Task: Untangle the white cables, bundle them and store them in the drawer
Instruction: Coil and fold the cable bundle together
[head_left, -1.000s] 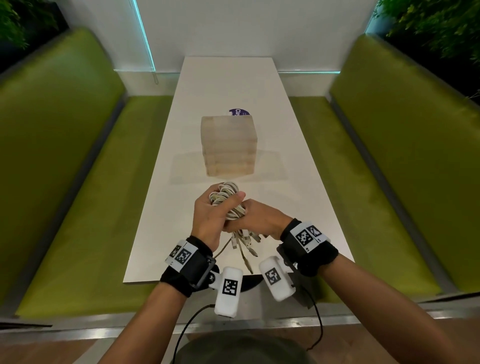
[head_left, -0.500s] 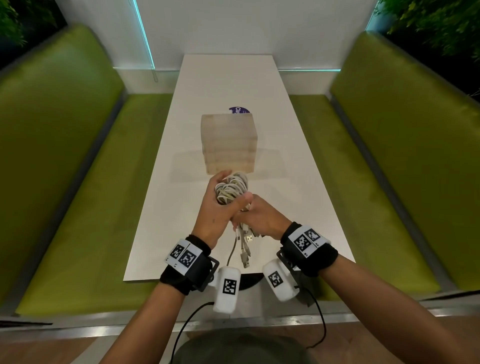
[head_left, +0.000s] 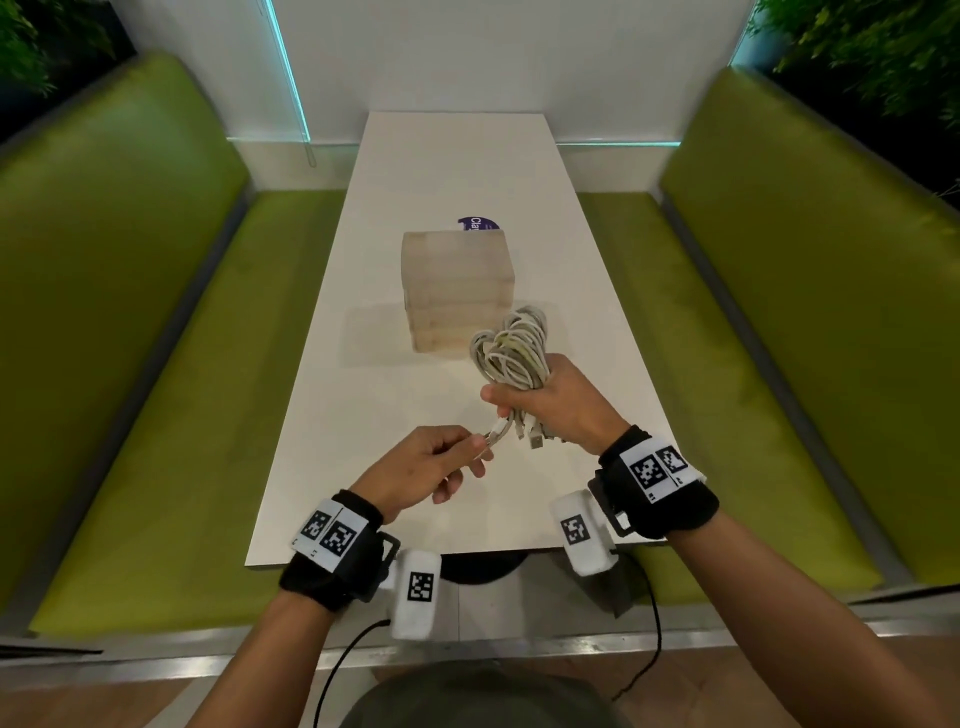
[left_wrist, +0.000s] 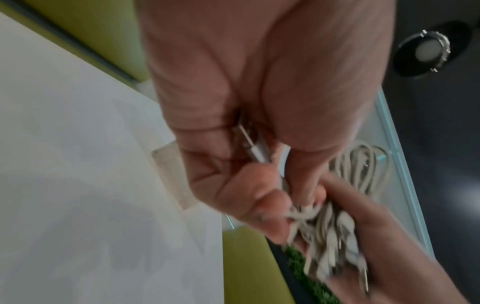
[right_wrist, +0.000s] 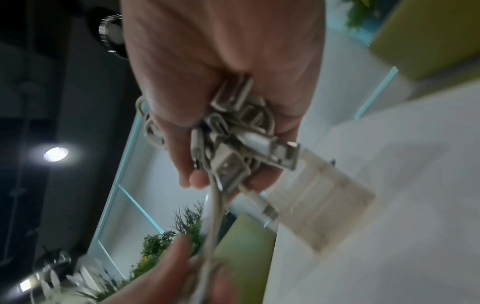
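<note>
Just in front of the wooden drawer box (head_left: 457, 291), above the surface (head_left: 363, 415), the right hand (head_left: 556, 400) clenches the looped white cables (head_left: 511, 353), light, limp and likely to spring apart, while the left hand (head_left: 421, 467) pinches one plug end (head_left: 497, 432), the stiffest hold

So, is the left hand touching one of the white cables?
Touching. In the head view the left hand pinches a cable end running from the bundle.
</note>
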